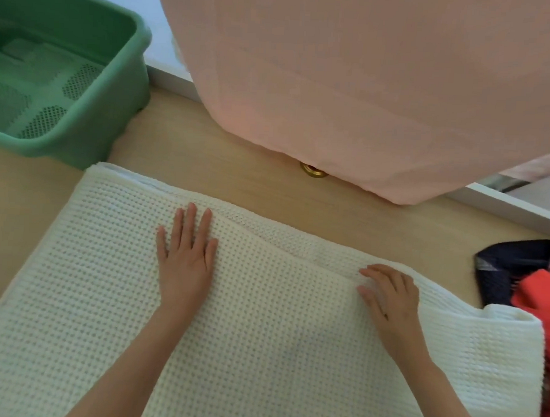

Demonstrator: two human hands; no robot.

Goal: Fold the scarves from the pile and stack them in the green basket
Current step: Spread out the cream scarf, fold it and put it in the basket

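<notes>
- Pale wooden desk (268,192); a pink cloth (353,85) hangs across its far side and blocks the view of the room.
- Green basket (139,41) far left, scarf pile (534,285) at the right edge.
- White scarf (260,335) spread mid-desk; left hand (187,254) flat on it, right hand (390,297) resting with fingers (375,274) slightly bent, gripping nothing.

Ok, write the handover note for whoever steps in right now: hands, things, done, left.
Left hand: flat on the white scarf, fingers straight.
Right hand: rests near the scarf's far edge, holding nothing.
Things: scarf spread on the table; green basket far left, no scarf seen inside; pile at the right edge.
Done: apparently one fold.
Left: finish folding, put it in the basket, then work through the pile.
</notes>
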